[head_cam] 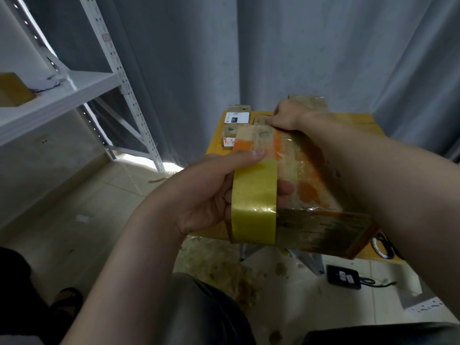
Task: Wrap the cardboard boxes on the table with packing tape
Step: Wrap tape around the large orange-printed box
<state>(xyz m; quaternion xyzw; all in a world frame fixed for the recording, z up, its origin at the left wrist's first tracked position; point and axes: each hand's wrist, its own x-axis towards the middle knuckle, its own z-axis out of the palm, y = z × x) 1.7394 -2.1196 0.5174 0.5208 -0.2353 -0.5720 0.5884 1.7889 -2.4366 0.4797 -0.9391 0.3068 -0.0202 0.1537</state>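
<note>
I hold a flat cardboard box [306, 185] up in front of me, above the yellow table [358, 122]. It is worn, with orange patches and glossy tape on it. My left hand [211, 192] grips a yellow roll of packing tape [254, 202] against the box's near left corner, thumb on top, fingers through the roll. My right hand [286, 115] holds the far end of the box, fingers curled over its edge. Small taped boxes [237, 118] lie on the table behind.
A white metal shelf rack [74, 88] stands at left with a brown box [15, 89] on it. Grey curtains hang behind the table. Torn tape scraps [224, 265] litter the tiled floor, and a black power adapter [343, 277] lies under the table at right.
</note>
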